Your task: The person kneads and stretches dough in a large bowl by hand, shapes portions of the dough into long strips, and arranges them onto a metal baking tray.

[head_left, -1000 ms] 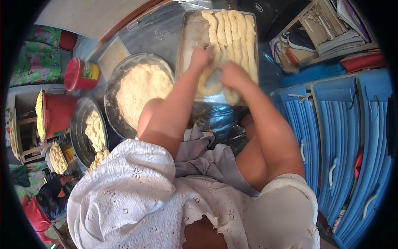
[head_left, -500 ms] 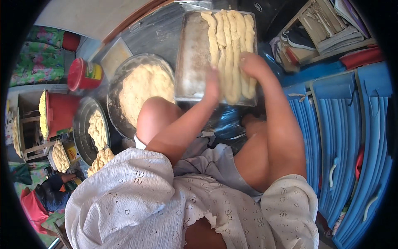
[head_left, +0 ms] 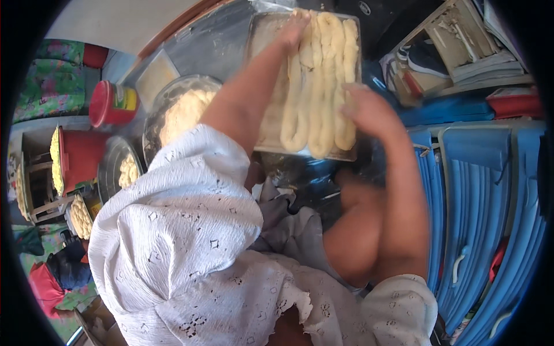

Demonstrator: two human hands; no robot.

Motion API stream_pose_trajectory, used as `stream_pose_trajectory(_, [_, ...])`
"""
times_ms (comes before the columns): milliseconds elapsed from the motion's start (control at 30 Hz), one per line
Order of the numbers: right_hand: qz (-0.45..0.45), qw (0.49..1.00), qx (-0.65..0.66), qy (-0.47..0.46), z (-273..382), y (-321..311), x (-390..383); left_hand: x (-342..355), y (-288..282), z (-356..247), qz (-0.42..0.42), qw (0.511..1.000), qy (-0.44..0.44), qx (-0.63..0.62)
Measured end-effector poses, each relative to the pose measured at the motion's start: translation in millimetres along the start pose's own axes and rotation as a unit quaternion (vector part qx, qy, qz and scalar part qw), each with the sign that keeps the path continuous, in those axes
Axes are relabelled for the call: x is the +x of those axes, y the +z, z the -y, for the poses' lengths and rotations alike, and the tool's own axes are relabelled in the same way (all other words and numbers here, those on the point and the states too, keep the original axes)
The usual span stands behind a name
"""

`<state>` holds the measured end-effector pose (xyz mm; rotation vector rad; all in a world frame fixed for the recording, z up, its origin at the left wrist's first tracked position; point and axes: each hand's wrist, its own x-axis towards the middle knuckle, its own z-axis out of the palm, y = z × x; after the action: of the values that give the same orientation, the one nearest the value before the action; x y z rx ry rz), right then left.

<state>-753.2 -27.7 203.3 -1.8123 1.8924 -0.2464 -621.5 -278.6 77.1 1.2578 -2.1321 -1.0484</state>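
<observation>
Head view: at far end of dough ropes [head_left: 324, 98] on tray [head_left: 270, 128] with left hand [head_left: 294, 32], at their right side with right hand [head_left: 369, 109]; cannot tell either grip; partly blocking basin [head_left: 152, 128] with left arm [head_left: 247, 95].

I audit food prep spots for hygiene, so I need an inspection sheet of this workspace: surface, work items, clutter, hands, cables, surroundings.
Surface: dark and shiny in places, under the tray.
Work items: long dough strips side by side on the tray; a dough mass in the round pan to its left.
Clutter: shoe and papers on the shelf, right.
Hands: left hand at the strips' far end; right hand by their right edge, contact unclear.
Cables: nothing seen.
Surroundings: red bucket at left; blue panels at right.
</observation>
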Motion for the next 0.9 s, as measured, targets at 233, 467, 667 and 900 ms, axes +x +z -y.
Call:
stream_pose_trajectory(233, [-0.037, 0.995, 0.007, -0.090, 41, 12, 22, -83, -150, 105, 0.085, 0.988, 0.071, 0.112])
stream_pose_trajectory(467, [-0.135, 0.970, 0.112, -0.166, 136, 59, 29, -308, -220, 95, -0.088, 0.965, -0.193, -0.153])
stream_pose_trajectory(667, [0.132, 0.968, 0.087, -0.194, 348, 156, 40, -417, -214, 145, -0.224, 0.828, -0.279, -0.431])
stream_pose_trajectory(900, [0.426, 0.850, -0.214, -0.225, 390, 268, 49, -474, -178, 241, -0.315, 0.717, -0.514, -0.351])
